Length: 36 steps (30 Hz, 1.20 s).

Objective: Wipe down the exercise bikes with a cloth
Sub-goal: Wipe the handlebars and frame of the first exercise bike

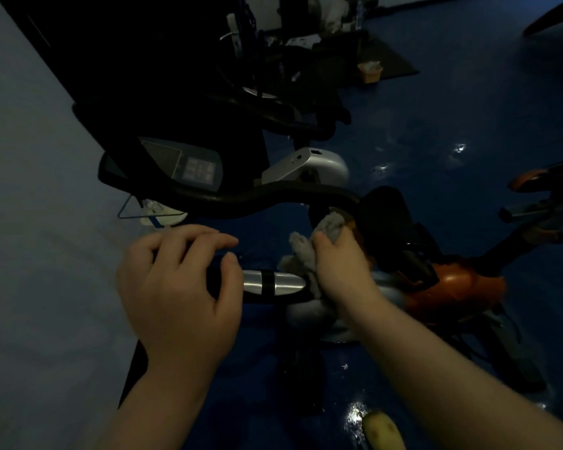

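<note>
An exercise bike stands below me, with a black curved handlebar [273, 196], a console screen [189, 167] and an orange-and-silver body [452, 287]. My left hand [179, 287] curls around the near handlebar grip, just left of its silver sensor band [273, 282]. My right hand [342, 267] clutches a grey cloth [309, 248] and presses it against the bike's stem, between the handlebars and the black part beside it. The cloth bunches out above and to the left of my fingers.
A pale wall [30, 222] runs along the left. The shiny blue floor [436, 125] spreads to the right. A second bike [273, 102] stands farther ahead, and part of another orange one [540, 190] sits at the right edge. A small orange container [369, 73] rests on a dark mat.
</note>
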Available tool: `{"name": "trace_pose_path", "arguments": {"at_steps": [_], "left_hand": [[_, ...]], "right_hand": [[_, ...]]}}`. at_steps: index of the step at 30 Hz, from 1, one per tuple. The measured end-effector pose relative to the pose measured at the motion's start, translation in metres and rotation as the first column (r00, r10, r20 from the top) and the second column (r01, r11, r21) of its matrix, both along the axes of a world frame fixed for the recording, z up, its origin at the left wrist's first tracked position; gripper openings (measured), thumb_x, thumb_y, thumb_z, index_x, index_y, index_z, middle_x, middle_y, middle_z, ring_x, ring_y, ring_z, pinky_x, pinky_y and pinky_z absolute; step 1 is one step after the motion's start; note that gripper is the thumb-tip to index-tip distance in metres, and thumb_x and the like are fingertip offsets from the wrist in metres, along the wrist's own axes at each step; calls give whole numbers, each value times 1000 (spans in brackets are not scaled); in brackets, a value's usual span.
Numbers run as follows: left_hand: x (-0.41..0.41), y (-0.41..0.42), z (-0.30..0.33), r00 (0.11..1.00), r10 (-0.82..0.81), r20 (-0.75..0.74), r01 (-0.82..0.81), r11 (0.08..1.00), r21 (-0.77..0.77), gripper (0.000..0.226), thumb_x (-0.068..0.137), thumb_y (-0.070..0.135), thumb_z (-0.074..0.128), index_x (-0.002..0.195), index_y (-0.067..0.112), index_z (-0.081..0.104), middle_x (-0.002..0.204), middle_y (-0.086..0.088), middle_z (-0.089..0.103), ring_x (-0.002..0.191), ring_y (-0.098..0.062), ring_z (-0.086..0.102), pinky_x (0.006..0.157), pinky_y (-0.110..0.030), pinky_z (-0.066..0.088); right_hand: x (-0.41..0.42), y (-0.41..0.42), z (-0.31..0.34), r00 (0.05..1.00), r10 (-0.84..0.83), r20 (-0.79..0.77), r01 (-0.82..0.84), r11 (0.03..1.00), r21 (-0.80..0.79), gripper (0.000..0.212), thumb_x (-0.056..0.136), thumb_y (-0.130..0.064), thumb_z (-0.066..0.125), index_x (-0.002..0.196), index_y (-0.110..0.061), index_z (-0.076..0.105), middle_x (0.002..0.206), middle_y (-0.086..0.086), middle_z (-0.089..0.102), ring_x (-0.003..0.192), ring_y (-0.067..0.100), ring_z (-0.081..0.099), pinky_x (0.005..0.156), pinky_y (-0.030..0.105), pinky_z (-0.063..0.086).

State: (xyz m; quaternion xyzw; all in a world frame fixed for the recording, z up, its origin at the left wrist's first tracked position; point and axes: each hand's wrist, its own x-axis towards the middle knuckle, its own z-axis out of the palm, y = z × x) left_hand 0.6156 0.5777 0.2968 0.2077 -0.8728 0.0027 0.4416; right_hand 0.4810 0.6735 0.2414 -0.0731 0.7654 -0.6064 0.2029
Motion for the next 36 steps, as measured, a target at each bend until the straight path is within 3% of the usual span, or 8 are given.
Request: {"name": "trace_pose_path", "arguments": {"at_steps": [6, 12, 15, 18, 25, 29, 34, 36], "left_hand": [[-2, 3, 2, 1000, 26, 1, -26, 999, 24, 12, 83, 18, 63, 88, 17, 73, 90, 2, 69, 92, -22, 48, 77, -29, 30], [5, 1, -1, 999, 5, 36, -5, 1000, 15, 13, 83, 18, 62, 89, 16, 73, 92, 1, 69, 94, -22, 48, 78, -33, 33], [5, 1, 0, 999, 2, 43, -3, 999, 37, 15, 84, 16, 59, 89, 15, 73, 93, 0, 69, 94, -21, 47, 80, -30, 30], [11, -1, 3, 993, -115, 4, 114, 986, 121, 19, 87, 9, 53, 95, 11, 70, 99, -1, 67, 98, -13, 50, 88, -25, 34], [39, 5, -2, 951, -194, -242, 296, 801, 521, 42, 96, 32, 35, 136, 25, 44, 144, 9, 46, 134, 0, 38, 108, -14, 30], [49, 11, -9, 931, -245, -270, 360, 736, 573, 44, 97, 35, 30, 141, 35, 30, 154, 15, 30, 142, -1, 25, 113, -13, 21], [58, 8, -4, 893, -280, -352, 450, 590, 670, 49, 96, 39, 27, 143, 26, 30, 151, 19, 31, 139, 6, 27, 107, -5, 23], [58, 10, -3, 882, -267, -388, 471, 537, 700, 56, 95, 43, 27, 146, 20, 29, 152, 17, 32, 138, 7, 27, 105, -3, 24]], "right_hand": [[38, 3, 5, 982, 4, -191, 6, 999, 51, 54, 99, -28, 39, 147, -20, 17, 144, 2, 28, 108, 5, 33, 87, -2, 22], [61, 13, 10, 804, 149, -576, -32, 978, 208, 37, 99, -31, 25, 123, -17, 49, 145, 3, 35, 138, 18, 23, 115, 40, 21], [81, -1, 18, 648, 273, -711, -99, 956, 277, 36, 96, -36, 25, 98, -18, 56, 98, 1, 62, 101, 19, 56, 90, 43, 45], [58, 1, 24, 505, 417, -756, -137, 903, 407, 44, 95, -45, 23, 87, -17, 56, 72, 0, 60, 63, 19, 55, 61, 34, 42], [77, -36, 44, 474, 460, -751, -88, 873, 479, 65, 88, -59, -1, 96, -25, 55, 77, -3, 62, 64, 21, 58, 50, 31, 29], [69, -14, 41, 392, 499, -773, -177, 865, 469, 59, 88, -62, 11, 100, -24, 54, 79, -2, 62, 70, 20, 58, 55, 31, 33], [76, -52, 58, 618, 411, -670, -188, 905, 382, 40, 97, -44, 21, 82, -23, 52, 57, -5, 42, 66, 27, 60, 45, 28, 31], [92, -54, 56, 557, 321, -766, -192, 947, 258, 40, 96, -39, 21, 96, -20, 56, 62, -6, 49, 64, 26, 60, 46, 30, 33]]}}
